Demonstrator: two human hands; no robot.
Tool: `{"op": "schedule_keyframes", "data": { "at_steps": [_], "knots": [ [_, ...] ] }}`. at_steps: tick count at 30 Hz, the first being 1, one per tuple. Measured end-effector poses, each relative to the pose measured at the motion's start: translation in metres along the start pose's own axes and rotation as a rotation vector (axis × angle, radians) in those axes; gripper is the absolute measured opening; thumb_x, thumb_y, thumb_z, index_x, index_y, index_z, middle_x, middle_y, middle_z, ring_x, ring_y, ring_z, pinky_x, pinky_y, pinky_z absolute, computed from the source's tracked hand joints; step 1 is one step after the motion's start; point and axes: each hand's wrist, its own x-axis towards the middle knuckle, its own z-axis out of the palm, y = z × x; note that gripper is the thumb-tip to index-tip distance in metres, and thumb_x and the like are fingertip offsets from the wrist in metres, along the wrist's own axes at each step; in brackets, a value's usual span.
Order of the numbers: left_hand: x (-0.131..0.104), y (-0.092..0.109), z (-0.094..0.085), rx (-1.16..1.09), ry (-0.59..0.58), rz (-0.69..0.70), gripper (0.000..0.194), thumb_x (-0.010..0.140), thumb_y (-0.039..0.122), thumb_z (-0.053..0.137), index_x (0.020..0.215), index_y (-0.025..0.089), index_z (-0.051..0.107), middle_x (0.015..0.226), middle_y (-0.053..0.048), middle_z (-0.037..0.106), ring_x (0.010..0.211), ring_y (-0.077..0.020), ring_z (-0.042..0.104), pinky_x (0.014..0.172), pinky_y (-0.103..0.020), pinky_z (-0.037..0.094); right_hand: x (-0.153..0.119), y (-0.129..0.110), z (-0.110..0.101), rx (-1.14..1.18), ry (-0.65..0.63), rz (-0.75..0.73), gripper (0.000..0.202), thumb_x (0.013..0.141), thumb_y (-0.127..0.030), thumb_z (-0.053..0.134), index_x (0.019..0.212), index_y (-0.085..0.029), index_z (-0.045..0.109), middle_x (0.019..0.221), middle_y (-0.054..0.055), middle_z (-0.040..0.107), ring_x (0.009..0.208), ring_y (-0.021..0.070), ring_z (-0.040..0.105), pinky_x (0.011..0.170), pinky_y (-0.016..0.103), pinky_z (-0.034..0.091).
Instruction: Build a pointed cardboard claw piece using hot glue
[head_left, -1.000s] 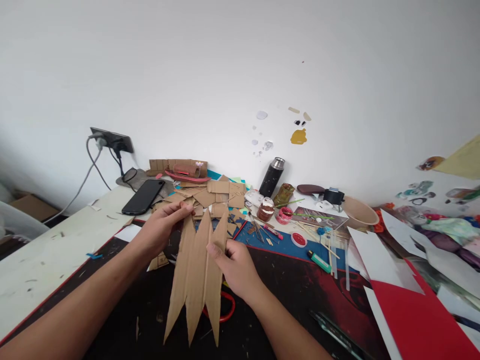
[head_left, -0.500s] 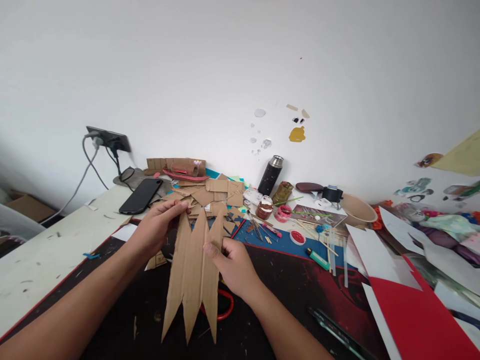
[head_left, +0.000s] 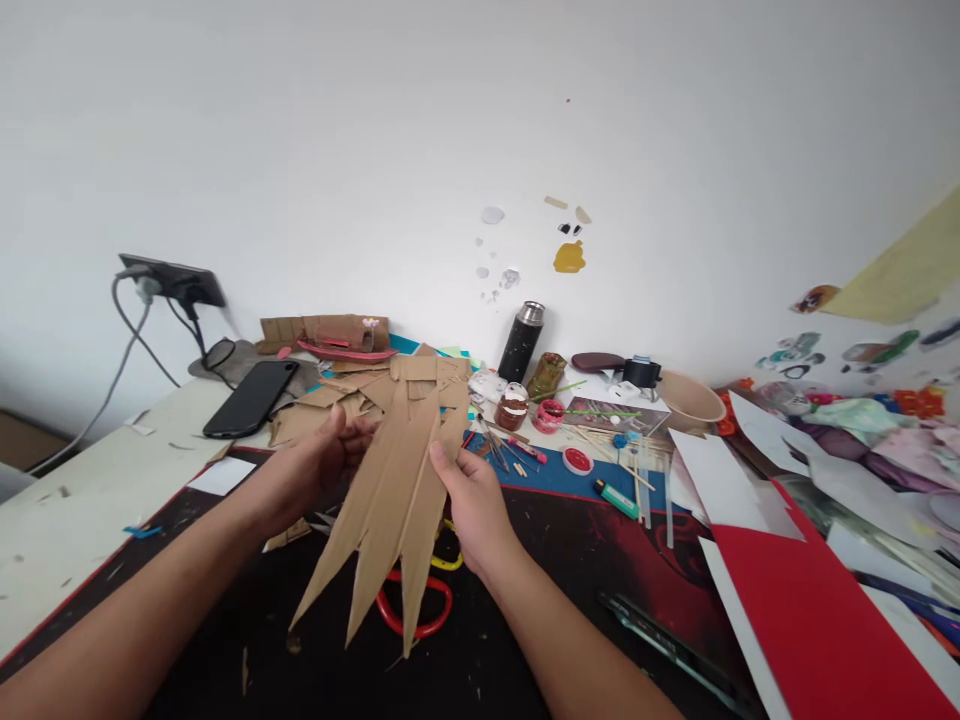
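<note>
My right hand [head_left: 476, 500] grips a piece of brown corrugated cardboard [head_left: 390, 490] by its right edge, thumb on the near face. The piece has zigzag-cut ends with long pointed tips and creases running lengthwise. It tilts, lower points toward the left. By its upper left edge is my left hand [head_left: 319, 465], thumb raised off the cardboard and fingers apart; some fingertips are hidden behind the piece. Beneath it, scissors with a red handle loop [head_left: 415, 607] and a yellow part [head_left: 448, 553] lie on the black mat [head_left: 510, 620], partly covered.
Cardboard scraps [head_left: 315, 412] pile up behind my hands. A black phone [head_left: 251, 398] lies at left. Further back stand a black flask [head_left: 521, 342] and paint jars [head_left: 511, 408]. A cutter-like tool [head_left: 667, 645] and red card [head_left: 832, 610] lie at right.
The cardboard has tilted, its lower points swinging left. My left thumb has come off its upper left tip. More of the scissors' handles shows, and the camera has turned slightly right.
</note>
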Motion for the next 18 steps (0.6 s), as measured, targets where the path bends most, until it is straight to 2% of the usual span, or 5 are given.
{"op": "schedule_keyframes", "data": {
  "at_steps": [3, 6, 11, 14, 18],
  "knots": [
    [-0.007, -0.002, 0.002, 0.051, -0.077, -0.05, 0.076, 0.069, 0.089, 0.088, 0.109, 0.026, 0.084, 0.115, -0.01, 0.09, 0.107, -0.0344, 0.083, 0.087, -0.037, 0.065, 0.003, 0.001, -0.001, 0.02, 0.027, -0.012, 0.067, 0.074, -0.085, 0.088, 0.092, -0.02, 0.083, 0.1, 0.01, 0.085, 0.093, 0.0307, 0.079, 0.09, 0.042, 0.059],
    [-0.014, 0.0, 0.005, 0.134, -0.089, -0.071, 0.064, 0.071, 0.065, 0.101, 0.121, 0.029, 0.085, 0.124, -0.009, 0.09, 0.117, -0.0358, 0.082, 0.094, -0.037, 0.066, 0.003, 0.001, 0.0, 0.031, 0.007, -0.025, 0.066, 0.076, -0.084, 0.088, 0.094, -0.021, 0.083, 0.101, 0.01, 0.086, 0.094, 0.0302, 0.08, 0.091, 0.042, 0.06],
    [-0.017, 0.006, 0.01, 0.11, -0.134, -0.133, 0.063, 0.071, 0.045, 0.105, 0.129, 0.028, 0.084, 0.115, -0.01, 0.091, 0.093, -0.0321, 0.087, 0.086, -0.038, 0.07, 0.002, 0.001, 0.0, -0.029, -0.012, 0.019, 0.069, 0.081, -0.089, 0.08, 0.089, -0.02, 0.077, 0.079, 0.005, 0.078, 0.064, 0.0206, 0.07, 0.058, 0.031, 0.052],
    [-0.019, 0.008, 0.01, 0.078, -0.066, -0.156, 0.06, 0.063, 0.038, 0.107, 0.119, 0.029, 0.087, 0.106, -0.01, 0.091, 0.08, -0.0315, 0.086, 0.072, -0.038, 0.071, 0.004, -0.002, -0.003, -0.044, -0.004, 0.055, 0.073, 0.08, -0.094, 0.075, 0.084, -0.022, 0.07, 0.064, 0.001, 0.069, 0.047, 0.0158, 0.056, 0.043, 0.027, 0.039],
    [-0.023, 0.014, 0.014, 0.067, 0.096, -0.223, 0.057, 0.049, 0.038, 0.111, 0.099, 0.026, 0.088, 0.086, -0.008, 0.089, 0.065, -0.0313, 0.082, 0.057, -0.039, 0.068, 0.007, -0.003, -0.004, -0.024, 0.004, 0.088, 0.068, 0.078, -0.089, 0.082, 0.081, -0.023, 0.064, 0.058, -0.001, 0.064, 0.042, 0.0148, 0.055, 0.039, 0.026, 0.034]
  ]
}}
